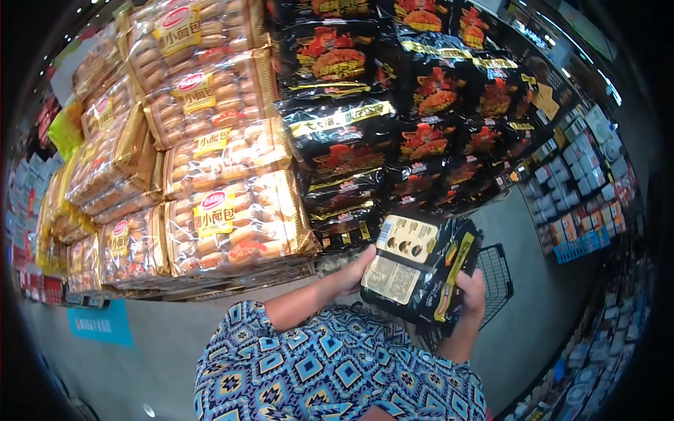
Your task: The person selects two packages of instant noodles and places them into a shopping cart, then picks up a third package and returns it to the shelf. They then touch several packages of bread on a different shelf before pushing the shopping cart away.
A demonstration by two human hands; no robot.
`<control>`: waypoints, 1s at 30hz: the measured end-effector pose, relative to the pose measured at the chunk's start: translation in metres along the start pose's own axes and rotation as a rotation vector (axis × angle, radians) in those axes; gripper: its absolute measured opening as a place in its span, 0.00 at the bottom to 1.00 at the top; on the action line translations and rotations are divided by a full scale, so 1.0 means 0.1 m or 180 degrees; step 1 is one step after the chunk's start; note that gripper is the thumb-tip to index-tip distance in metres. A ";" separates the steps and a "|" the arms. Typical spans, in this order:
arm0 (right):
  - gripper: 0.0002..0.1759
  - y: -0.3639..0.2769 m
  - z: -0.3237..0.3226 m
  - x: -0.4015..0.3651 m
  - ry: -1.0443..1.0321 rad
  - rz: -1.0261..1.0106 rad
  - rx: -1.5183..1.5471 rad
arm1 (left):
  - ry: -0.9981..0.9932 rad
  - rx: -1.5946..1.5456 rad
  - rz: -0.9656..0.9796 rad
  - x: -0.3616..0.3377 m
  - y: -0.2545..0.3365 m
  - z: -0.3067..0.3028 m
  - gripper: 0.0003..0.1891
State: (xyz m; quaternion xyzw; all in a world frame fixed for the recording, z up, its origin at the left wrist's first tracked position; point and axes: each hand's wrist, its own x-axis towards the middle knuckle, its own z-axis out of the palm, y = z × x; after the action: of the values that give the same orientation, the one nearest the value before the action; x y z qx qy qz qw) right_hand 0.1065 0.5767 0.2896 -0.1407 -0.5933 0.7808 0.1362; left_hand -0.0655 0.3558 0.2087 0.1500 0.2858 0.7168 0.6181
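Between my two hands is a black, shiny instant noodle multipack [428, 281], tilted, with a cream panel of small print, round food pictures and a barcode facing up. My left hand [358, 271] is closed on its left edge. My right hand [472, 290] grips the right edge, thumb on top beside a yellow strip. Right behind the pack rises a tall stack of similar black packs [421, 147] with red figures and noodle pictures on them. The fingers under the pack are hidden.
To the left, bagged small bread rolls [232, 221] in clear and gold wrapping are piled high. A black wire shopping cart [497, 274] stands beyond my right hand. Shelves of boxed goods [583, 182] stand at the right. A blue sign [100, 323] hangs low at the left.
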 end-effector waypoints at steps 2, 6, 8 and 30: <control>0.20 -0.37 0.37 0.21 -0.0235 -0.0332 0.0617 | 0.0284 0.0289 0.0041 -0.13 0.32 0.09 0.35; 0.22 -0.80 0.90 0.56 -0.0182 -0.0815 0.0737 | 0.0902 0.1473 0.2283 -0.31 1.01 0.05 0.26; 0.21 -0.99 1.26 0.82 0.0090 -0.1033 0.0732 | 0.1475 0.1238 0.3204 -0.46 1.44 0.09 0.25; 0.21 -0.58 2.06 2.16 0.0795 -0.3861 -0.3005 | 0.2714 0.3637 0.3577 -0.21 2.57 -0.46 0.51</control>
State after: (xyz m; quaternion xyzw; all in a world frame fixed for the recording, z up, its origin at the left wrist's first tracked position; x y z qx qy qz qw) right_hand -0.1687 0.4907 0.3863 0.0785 -0.8164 0.2129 0.5310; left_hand -0.2935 0.3064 0.3280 0.2730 0.6871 0.6565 -0.1494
